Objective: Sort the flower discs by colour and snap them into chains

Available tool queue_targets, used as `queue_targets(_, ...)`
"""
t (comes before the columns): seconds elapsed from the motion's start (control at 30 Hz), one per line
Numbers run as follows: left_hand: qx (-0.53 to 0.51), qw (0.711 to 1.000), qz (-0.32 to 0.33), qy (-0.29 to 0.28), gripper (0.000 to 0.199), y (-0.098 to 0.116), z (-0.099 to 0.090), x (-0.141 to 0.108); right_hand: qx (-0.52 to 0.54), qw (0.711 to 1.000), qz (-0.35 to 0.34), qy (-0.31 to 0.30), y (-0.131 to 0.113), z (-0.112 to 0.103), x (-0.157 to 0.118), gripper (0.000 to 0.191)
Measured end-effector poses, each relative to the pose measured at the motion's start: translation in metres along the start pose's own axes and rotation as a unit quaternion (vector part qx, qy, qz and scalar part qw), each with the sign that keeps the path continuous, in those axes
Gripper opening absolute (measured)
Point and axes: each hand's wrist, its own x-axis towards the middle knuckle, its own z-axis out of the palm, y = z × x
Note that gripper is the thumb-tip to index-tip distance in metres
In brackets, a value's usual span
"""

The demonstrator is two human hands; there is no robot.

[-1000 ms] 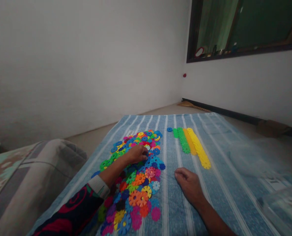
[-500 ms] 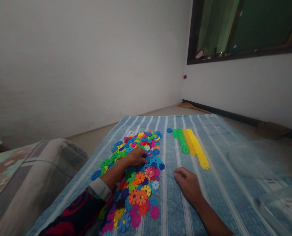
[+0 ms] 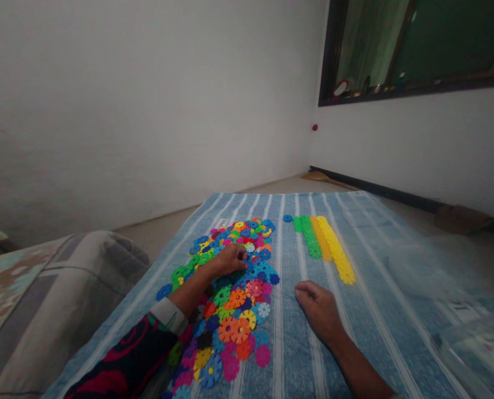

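Observation:
A spread pile of colourful notched discs (image 3: 237,299) covers the left part of a striped blue cloth (image 3: 286,332). Over the pile's middle, beside blue discs, is my left hand (image 3: 230,259), its fingers bent together; what they pinch, if anything, is hidden. My right hand (image 3: 317,305) rests on the cloth right of the pile, fingers curled, and whatever is inside is hidden. Beyond it lie overlapping rows: a yellow row (image 3: 336,249), an orange row (image 3: 320,239) and a green row (image 3: 310,238). Near their far left end sit a green disc (image 3: 297,224) and a blue disc (image 3: 287,218).
Clear plastic bags (image 3: 438,269) lie on the cloth at the right, with a clear packet (image 3: 475,349) nearer. A grey draped cover (image 3: 85,288) stands to the left. White walls (image 3: 147,111) and a dark-framed window (image 3: 324,66) are behind.
The view has shifted slightly. My left hand has stayed over the pile with its fingers slightly moved, and my right hand rests in about the same place. The rows look unchanged.

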Motion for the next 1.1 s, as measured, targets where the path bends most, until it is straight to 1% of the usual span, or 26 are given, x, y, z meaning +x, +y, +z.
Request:
queue_targets(0.13, -0.020, 1.000, 0.006, 0.018, 0.019, 0.000, -0.005, 0.001, 0.000, 1.000, 0.003, 0.002, 0.000, 0.000, 0.000, 0.025)
queue_targets(0.2, -0.036, 0.999, 0.013, 0.016, 0.020, -0.001, -0.009, 0.001, 0.003, 1.000, 0.007, 0.002, 0.001, 0.000, 0.000, 0.026)
queue_targets(0.23, -0.047, 0.999, 0.011, 0.007, 0.020, -0.002, -0.010, 0.000, 0.003, 1.000, 0.009, 0.002, 0.001, -0.001, 0.000, 0.026)
queue_targets(0.3, -0.066, 0.997, -0.004, -0.028, 0.020, -0.002, -0.011, -0.004, 0.001, 1.000, 0.011, 0.001, 0.002, -0.001, 0.000, 0.027)
queue_targets(0.4, -0.076, 0.994, -0.018, -0.077, 0.020, 0.001, -0.007, -0.011, -0.004, 1.000, 0.010, 0.000, 0.004, 0.000, 0.000, 0.027)
queue_targets(0.47, -0.054, 0.995, -0.010, -0.084, 0.018, 0.005, -0.002, -0.016, -0.006, 1.000, 0.011, -0.001, 0.004, 0.000, 0.001, 0.027)
queue_targets(0.6, 0.041, 0.997, 0.006, -0.058, 0.013, 0.013, 0.007, -0.021, -0.001, 1.000, 0.010, 0.002, 0.001, 0.000, 0.000, 0.027)
queue_targets(0.67, 0.075, 0.996, 0.013, -0.053, 0.010, 0.017, 0.009, -0.022, 0.003, 1.000, 0.008, 0.005, -0.001, 0.000, -0.001, 0.027)
queue_targets(0.77, 0.100, 0.993, 0.024, -0.061, 0.007, 0.021, 0.012, -0.023, 0.005, 1.000, 0.003, 0.009, -0.002, -0.001, -0.001, 0.026)
queue_targets(0.87, 0.122, 0.991, 0.028, -0.051, 0.006, 0.023, 0.015, -0.024, 0.003, 1.000, 0.000, 0.010, -0.001, 0.000, -0.001, 0.025)
queue_targets(1.1, 0.166, 0.985, 0.005, -0.038, 0.007, 0.026, 0.019, -0.026, 0.001, 1.000, -0.013, 0.017, -0.002, 0.002, 0.000, 0.025)
